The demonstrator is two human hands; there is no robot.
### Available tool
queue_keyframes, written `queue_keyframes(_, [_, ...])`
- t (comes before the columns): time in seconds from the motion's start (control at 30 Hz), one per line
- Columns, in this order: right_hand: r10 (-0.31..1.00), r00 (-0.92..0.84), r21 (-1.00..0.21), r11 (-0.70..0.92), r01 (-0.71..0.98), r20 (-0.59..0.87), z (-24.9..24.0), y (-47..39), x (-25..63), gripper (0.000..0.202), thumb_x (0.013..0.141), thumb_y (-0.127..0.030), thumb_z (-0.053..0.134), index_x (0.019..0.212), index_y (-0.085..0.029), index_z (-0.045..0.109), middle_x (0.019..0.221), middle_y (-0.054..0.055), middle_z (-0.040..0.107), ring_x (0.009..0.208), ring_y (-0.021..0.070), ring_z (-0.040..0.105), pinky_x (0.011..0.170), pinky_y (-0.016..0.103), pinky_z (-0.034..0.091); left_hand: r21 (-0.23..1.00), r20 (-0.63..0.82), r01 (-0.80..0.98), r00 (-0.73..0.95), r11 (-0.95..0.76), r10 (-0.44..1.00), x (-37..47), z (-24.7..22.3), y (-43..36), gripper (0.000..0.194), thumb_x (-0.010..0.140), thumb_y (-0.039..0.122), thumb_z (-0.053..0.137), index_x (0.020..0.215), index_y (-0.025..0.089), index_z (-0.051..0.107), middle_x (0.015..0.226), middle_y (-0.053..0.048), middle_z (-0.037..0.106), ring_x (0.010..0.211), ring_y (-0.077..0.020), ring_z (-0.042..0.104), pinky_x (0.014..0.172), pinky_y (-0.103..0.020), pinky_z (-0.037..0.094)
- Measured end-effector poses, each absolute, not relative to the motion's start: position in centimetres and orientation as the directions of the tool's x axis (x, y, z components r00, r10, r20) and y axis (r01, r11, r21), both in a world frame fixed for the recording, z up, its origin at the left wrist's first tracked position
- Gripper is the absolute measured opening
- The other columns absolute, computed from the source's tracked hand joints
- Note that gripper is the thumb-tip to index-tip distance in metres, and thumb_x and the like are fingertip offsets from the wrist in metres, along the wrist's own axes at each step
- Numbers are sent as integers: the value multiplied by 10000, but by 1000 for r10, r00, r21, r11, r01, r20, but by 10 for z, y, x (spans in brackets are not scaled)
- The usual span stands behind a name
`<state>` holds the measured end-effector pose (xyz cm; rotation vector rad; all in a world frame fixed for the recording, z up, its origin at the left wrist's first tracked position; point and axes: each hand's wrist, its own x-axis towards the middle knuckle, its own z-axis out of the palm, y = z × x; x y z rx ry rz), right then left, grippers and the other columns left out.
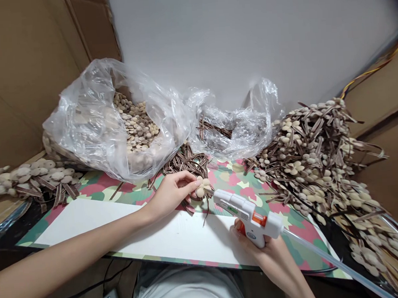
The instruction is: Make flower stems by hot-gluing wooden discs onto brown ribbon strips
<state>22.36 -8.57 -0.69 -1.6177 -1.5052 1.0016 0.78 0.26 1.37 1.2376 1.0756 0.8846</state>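
Observation:
My left hand (173,192) pinches a small flower-like cluster (200,191) of beige, button-like rounds between thumb and fingers. Wrapped around its handle, my right hand (269,256) holds a white hot glue gun (237,205) with orange parts. The gun's nozzle tip is at the right side of the cluster; whether it touches cannot be made out. A long translucent glue stick (327,253) runs out of the gun's back toward the lower right. Just behind my left hand lies a bundle of brown striped ribbons (188,160).
A clear plastic bag (84,124) of beige rounds stands back left; a smaller bag (247,124) holds brown strips. Finished-looking ribboned clusters pile up on the right (313,156) and at far left (33,177). A white board (133,228) lies on the camouflage-patterned table cover (104,187).

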Motion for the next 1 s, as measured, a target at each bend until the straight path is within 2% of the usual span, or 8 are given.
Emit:
queue_keyframes(0.1, [996,23,-886,-85,457,-83,-6,-86,224,267,750,-431,553,796,-170,586,733,34,592,682,178,546,593,238,439,990,-143,32,282,139,949,7,14,3,262,737,412,618,815,164,582,621,18,548,530,-131,559,458,-330,578])
queue_keyframes(0.23, [998,17,-878,-67,473,-68,-6,-86,224,269,754,-432,541,785,-169,584,737,37,598,681,179,551,584,238,434,993,-104,78,267,86,958,6,17,3,244,743,391,614,811,158,595,573,25,540,493,-114,531,402,-242,536])
queue_keyframes(0.37, [998,24,-866,-58,496,-53,-7,-86,225,268,750,-432,533,772,-171,590,681,28,591,678,188,558,568,237,433,989,-38,147,249,1,968,5,18,5,237,757,374,604,804,142,612,619,-1,594,500,-99,519,406,-182,489])
queue_keyframes(0.57, [991,38,-870,-129,475,-126,-12,-87,226,278,739,-438,536,774,-174,614,645,26,602,697,201,559,575,246,433,984,-15,178,241,-29,970,3,14,9,253,765,375,597,818,128,616,649,-15,620,496,-87,514,439,-167,447])
queue_keyframes(0.87, [993,58,-891,-120,438,-104,-15,-86,226,313,735,-464,547,808,-166,612,721,48,635,711,202,577,610,254,451,989,-60,142,205,31,977,2,16,9,258,758,380,608,816,128,610,660,-14,622,514,-79,513,485,-170,437])
queue_keyframes(1.0, [995,34,-888,-103,449,-98,-14,-87,227,293,747,-451,534,798,-170,602,721,41,622,701,192,566,601,246,449,986,-33,166,181,2,983,3,17,10,242,761,370,605,801,132,603,653,-4,619,491,-71,502,478,-167,434])
